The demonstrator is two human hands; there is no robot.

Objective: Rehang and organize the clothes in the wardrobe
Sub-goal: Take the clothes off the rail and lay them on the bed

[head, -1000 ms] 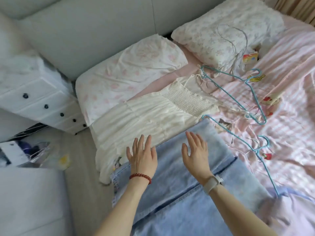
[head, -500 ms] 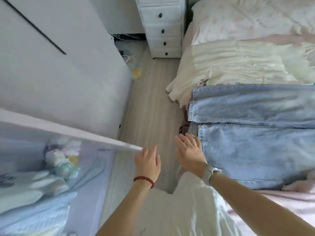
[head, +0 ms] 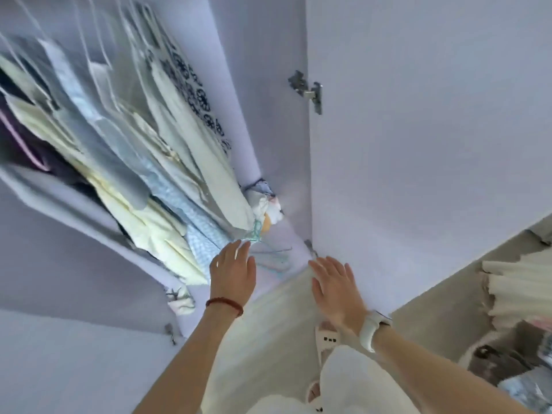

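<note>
The open wardrobe (head: pixel 268 130) fills the left and middle of the view. Several cream, white and pale blue garments (head: pixel 143 162) hang inside it, packed close together. My left hand (head: pixel 233 271), with a red bead bracelet at the wrist, is open with fingers apart, just below the hems of the hanging clothes and next to a thin blue hanger (head: pixel 268 258) lying on the wardrobe floor. My right hand (head: pixel 334 285), with a white watch, is open near the bottom corner of the right door and holds nothing.
The open right wardrobe door (head: pixel 418 144) stands directly ahead, its hinge (head: pixel 307 89) visible. A left door panel (head: pixel 74 354) lies at the lower left. Folded items (head: pixel 265 207) sit in the wardrobe's back corner. Cream fabric (head: pixel 519 288) hangs over the bed edge at right. My slippered feet (head: pixel 327 339) stand on the wooden floor.
The view has swung from the bed with the jeans and cream dress round to the open wardrobe. Both hands stay empty and open, now reaching towards the wardrobe floor.
</note>
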